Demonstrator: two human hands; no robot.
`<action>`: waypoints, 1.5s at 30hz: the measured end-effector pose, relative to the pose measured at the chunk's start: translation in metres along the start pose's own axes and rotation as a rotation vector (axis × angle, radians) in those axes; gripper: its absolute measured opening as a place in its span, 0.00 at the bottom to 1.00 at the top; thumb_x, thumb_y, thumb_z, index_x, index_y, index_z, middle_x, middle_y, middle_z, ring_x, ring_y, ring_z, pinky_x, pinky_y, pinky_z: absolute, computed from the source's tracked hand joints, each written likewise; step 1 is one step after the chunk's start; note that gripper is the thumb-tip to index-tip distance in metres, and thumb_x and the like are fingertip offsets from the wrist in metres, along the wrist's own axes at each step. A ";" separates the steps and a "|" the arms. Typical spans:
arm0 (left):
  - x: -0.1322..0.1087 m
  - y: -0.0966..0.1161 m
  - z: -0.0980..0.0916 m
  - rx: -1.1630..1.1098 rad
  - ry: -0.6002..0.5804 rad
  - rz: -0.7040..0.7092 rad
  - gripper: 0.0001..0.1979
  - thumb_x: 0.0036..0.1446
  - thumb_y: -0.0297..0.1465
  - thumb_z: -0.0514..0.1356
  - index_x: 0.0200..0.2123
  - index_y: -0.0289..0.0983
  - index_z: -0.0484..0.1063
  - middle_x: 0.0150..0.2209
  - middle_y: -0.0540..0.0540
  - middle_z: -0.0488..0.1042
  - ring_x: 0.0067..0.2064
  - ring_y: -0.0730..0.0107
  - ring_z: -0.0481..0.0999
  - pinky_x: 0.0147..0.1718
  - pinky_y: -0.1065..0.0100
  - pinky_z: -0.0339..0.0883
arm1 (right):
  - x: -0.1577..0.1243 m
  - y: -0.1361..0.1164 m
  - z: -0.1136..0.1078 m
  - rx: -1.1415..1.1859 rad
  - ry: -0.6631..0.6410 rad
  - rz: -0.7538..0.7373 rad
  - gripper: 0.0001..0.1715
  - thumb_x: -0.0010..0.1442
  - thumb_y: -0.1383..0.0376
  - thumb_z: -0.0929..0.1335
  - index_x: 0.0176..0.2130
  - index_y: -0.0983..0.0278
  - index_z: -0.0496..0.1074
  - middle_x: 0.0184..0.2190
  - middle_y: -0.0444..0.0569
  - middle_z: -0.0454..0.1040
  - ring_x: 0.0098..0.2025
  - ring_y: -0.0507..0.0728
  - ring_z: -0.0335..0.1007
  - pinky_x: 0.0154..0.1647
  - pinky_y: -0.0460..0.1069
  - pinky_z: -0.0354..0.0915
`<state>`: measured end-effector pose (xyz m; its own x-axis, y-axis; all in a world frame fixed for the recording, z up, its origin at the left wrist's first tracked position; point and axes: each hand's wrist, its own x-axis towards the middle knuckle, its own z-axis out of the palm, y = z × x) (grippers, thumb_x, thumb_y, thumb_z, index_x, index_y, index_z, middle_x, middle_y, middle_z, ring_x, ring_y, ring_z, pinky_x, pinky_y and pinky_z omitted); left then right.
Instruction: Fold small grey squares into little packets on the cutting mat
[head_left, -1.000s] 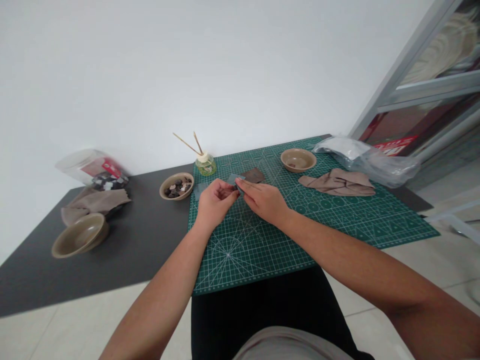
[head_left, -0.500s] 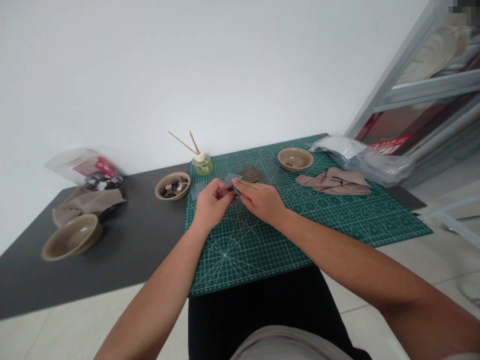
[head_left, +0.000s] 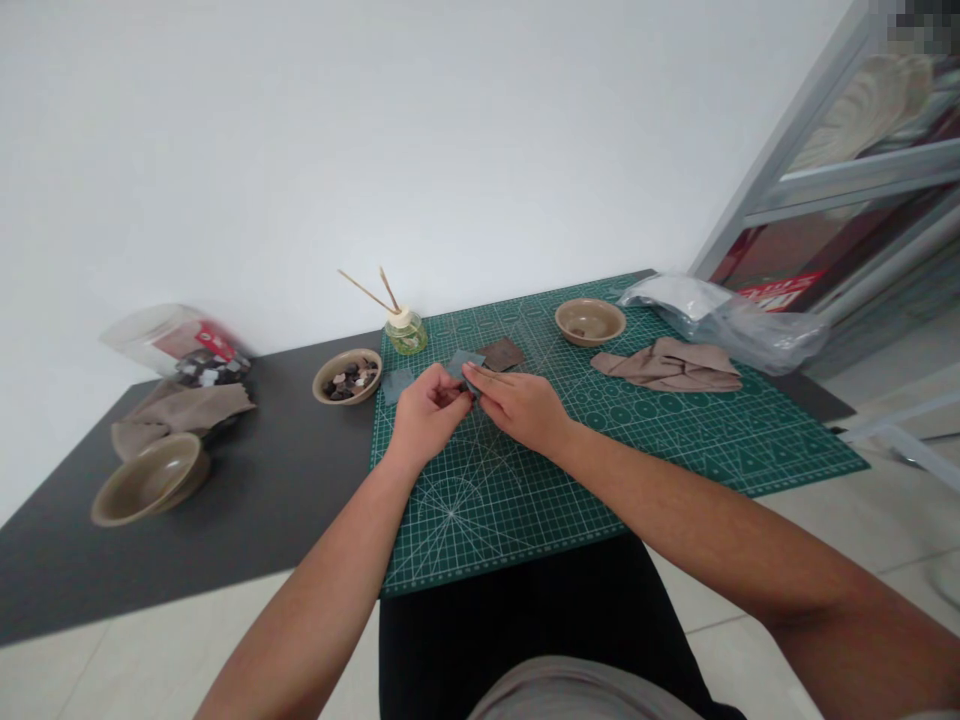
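Over the green cutting mat (head_left: pixel 517 500), my two hands meet fingertip to fingertip. My left hand (head_left: pixel 425 412) is closed in a pinch on a small dark piece that looks like a stone, mostly hidden by the fingers. My right hand (head_left: pixel 525 405) presses a grey square of sandpaper (head_left: pixel 466 358) against it, thumb below and fingers on top. Just beyond lies a brown sandpaper square (head_left: pixel 504 353). A second grey square (head_left: pixel 396 384) rests on the mat left of my left hand. The bowl of stones (head_left: pixel 347 400) stands further left, holding several black and pinkish pieces.
A reed diffuser (head_left: pixel 406 333) stands by the wall. Rightward are a bowl (head_left: pixel 590 338) with a small brown piece, a crumpled brown cloth (head_left: pixel 667 368) and a plastic bag (head_left: pixel 735 310). Leftward are a tipped jar of stones (head_left: pixel 169 340), another cloth (head_left: pixel 176 410) and a tilted bowl (head_left: pixel 124 515).
Both hands keep the same place and hold, with only slight finger movement at the sandpaper. The whole view has shifted a little.
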<state>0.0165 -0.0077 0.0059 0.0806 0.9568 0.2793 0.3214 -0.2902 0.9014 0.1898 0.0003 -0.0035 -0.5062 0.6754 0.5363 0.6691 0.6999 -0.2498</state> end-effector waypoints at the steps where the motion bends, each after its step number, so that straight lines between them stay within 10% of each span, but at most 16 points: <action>1: 0.000 0.000 0.000 -0.037 0.002 -0.007 0.10 0.49 0.30 0.63 0.26 0.39 0.62 0.21 0.55 0.70 0.23 0.74 0.69 0.24 0.71 0.61 | 0.000 0.000 0.000 -0.004 -0.007 0.025 0.26 0.65 0.70 0.63 0.61 0.64 0.67 0.58 0.52 0.71 0.53 0.57 0.75 0.52 0.52 0.72; 45: 0.005 0.002 0.002 -0.358 0.084 -0.024 0.16 0.46 0.34 0.69 0.25 0.39 0.62 0.20 0.54 0.75 0.21 0.71 0.75 0.22 0.68 0.71 | -0.002 0.001 -0.001 0.015 0.059 0.098 0.27 0.67 0.67 0.60 0.64 0.66 0.64 0.44 0.52 0.81 0.39 0.56 0.78 0.41 0.49 0.71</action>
<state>0.0192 -0.0036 0.0084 -0.0058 0.9629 0.2697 -0.0291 -0.2698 0.9625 0.1919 -0.0006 -0.0038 -0.4056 0.7263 0.5550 0.7052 0.6349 -0.3156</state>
